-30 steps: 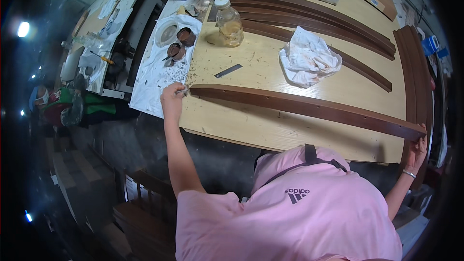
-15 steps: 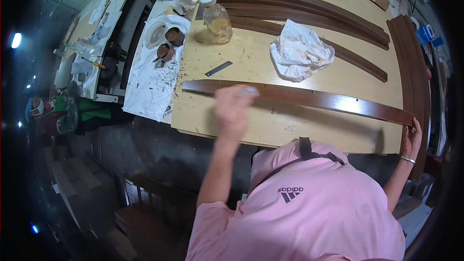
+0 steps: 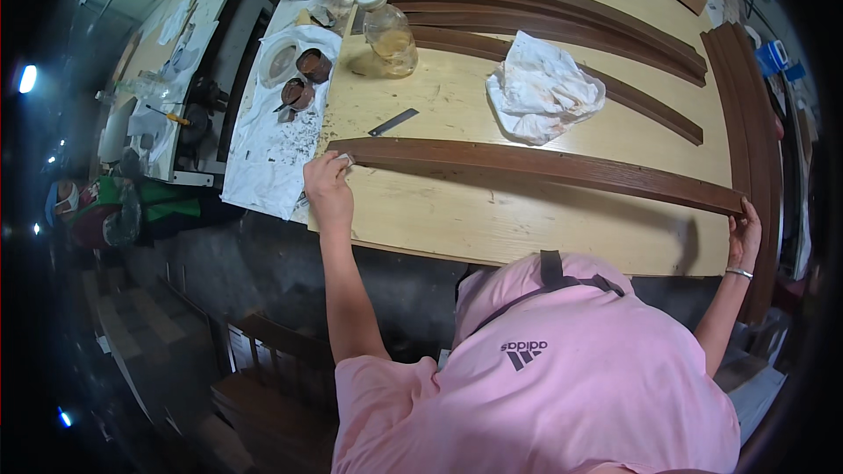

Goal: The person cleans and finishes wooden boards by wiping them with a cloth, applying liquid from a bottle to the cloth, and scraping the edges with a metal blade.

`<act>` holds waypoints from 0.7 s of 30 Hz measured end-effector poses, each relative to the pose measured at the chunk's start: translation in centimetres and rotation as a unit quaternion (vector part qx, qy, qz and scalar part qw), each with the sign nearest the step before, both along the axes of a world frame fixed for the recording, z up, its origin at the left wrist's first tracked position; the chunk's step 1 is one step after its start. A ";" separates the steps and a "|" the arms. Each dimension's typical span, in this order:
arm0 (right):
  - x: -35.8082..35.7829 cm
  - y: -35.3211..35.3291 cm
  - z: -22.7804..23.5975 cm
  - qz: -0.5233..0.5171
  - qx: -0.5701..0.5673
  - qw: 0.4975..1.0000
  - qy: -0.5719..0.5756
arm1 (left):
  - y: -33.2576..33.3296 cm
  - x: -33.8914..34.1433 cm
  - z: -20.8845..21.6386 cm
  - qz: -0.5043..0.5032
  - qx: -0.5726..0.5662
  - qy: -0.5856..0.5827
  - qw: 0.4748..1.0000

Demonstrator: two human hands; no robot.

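Note:
A long dark-brown wooden strip (image 3: 527, 161) stretches across the near part of the table, held at both ends. At its left end is my left hand (image 3: 329, 191), closed, with a small pale folded pad (image 3: 347, 159) showing at the fingertips; whether it is sandpaper or cloth I cannot make out. My right hand (image 3: 745, 233) grips the right end of the strip between thumb and fingers. Just beyond the strip lie a flat metal scraper blade (image 3: 394, 122) and a crumpled white cloth (image 3: 546, 88) with brown stains.
Several brown strips (image 3: 544, 13) lie at the back, others (image 3: 745, 123) along the right edge. A lidded jar (image 3: 389, 39) of yellowish liquid stands back left. Stained cups (image 3: 313, 66) sit on a white sheet (image 3: 263, 158) to the left. A person (image 3: 110, 211) is far left.
My left hand has slid leftward along the strip to its left end with the pad. The strip's upper face has lost its bright glare. My right hand stays at the right end.

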State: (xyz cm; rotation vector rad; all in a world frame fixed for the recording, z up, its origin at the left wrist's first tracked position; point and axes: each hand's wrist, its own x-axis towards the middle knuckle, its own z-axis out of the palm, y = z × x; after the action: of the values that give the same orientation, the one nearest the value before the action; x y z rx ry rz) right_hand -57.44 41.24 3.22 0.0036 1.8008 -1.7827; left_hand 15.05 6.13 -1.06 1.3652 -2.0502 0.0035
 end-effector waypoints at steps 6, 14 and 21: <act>0.4 0.6 -0.1 -0.008 0.023 1.000 0.018 | 1.8 -6.2 2.1 -0.171 0.042 0.070 0.982; 0.3 0.4 -0.2 -0.001 0.025 1.000 -0.005 | -4.8 5.6 -2.2 0.024 0.043 0.055 0.997; -0.3 1.0 -0.8 0.016 0.021 1.000 -0.004 | -2.2 0.9 -1.5 0.086 0.077 0.146 0.983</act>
State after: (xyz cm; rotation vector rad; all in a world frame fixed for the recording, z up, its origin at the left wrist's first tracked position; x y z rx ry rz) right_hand -57.74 42.20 2.43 -0.0019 1.8218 -1.7209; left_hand 15.94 3.95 -2.57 1.5343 -1.7133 -0.2694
